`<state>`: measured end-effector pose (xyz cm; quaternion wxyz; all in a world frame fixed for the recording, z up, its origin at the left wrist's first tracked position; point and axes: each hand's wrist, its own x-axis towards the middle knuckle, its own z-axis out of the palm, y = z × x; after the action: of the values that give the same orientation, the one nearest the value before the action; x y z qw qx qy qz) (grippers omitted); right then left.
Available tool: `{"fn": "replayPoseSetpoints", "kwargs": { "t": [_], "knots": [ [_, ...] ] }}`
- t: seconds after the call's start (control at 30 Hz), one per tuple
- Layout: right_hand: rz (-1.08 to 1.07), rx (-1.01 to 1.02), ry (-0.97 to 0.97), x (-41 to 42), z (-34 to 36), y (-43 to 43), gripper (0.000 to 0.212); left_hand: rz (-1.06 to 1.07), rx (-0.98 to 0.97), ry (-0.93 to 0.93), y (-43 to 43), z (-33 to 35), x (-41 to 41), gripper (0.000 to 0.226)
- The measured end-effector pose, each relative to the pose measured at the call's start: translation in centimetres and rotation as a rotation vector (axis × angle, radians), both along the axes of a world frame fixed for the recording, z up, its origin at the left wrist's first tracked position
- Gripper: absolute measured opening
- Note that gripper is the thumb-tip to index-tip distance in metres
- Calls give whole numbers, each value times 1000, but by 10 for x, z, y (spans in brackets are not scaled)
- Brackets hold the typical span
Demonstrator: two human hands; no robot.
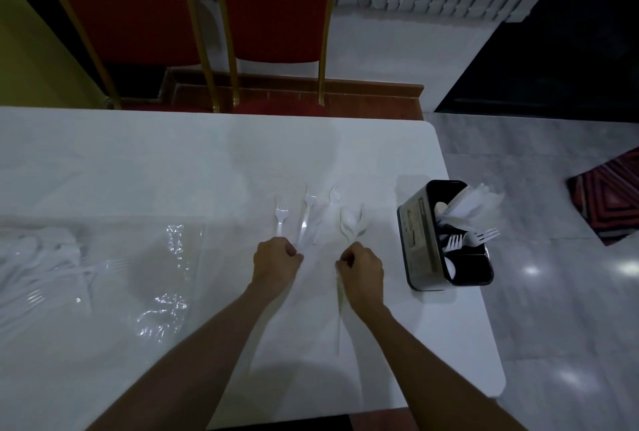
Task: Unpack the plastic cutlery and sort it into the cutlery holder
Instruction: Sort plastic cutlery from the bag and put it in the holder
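Head view: your white plastic forks and spoons lie mid-table, long axes running away from you, tines and bowls farthest. Your left hand curls round the fork handles, and your right hand grips the spoon stems. The dark, boxy cutlery holder stands near the table's right edge.

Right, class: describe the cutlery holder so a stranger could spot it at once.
Start at the white table and follow it to its right edge. There, right of the right hand, stands the cutlery holder: the only dark thing on it, an upright box with white forks sticking out.
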<state>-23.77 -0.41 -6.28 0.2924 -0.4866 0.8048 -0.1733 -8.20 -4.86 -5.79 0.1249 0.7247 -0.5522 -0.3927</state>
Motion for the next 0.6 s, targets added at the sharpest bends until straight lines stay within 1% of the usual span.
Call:
{"fn": "replayPoseSetpoints", "kwargs": {
  "t": [0.1, 0.13, 0.17, 0.2, 0.27, 0.37, 0.47, 0.53, 0.6],
  "knots": [
    [-242, -28, -188, -7, 7, -4, 26, 119, 13, 174, 4, 2, 14, 12],
    [-283, -30, -230, -11, 8, -6, 31, 167, 9, 217, 5, 3, 19, 14],
    [-290, -33, -241, -14, 8, -8, 31, 200, -9, 214, 5, 2, 23, 14],
    [-273, -41, -224, -17, 7, -10, 25, 221, -34, 193, 5, 2, 28, 13],
    [-236, -77, -190, -18, 8, -15, 4, 253, -38, 153, 2, 0, 35, 12],
    [-230, -82, -254, -9, 12, -29, 18, 233, 1, 93, -6, -1, 36, 20],
    [-156, -2, -269, 7, 17, -48, 25, 172, 4, 4, -15, 1, 31, 33],
    [-161, 20, -264, 16, 14, -62, 25, 119, 1, -37, -20, -1, 28, 32],
    [-186, 19, -250, 23, 8, -74, 20, 93, 20, -84, -22, -4, 28, 26]
  ]
}}
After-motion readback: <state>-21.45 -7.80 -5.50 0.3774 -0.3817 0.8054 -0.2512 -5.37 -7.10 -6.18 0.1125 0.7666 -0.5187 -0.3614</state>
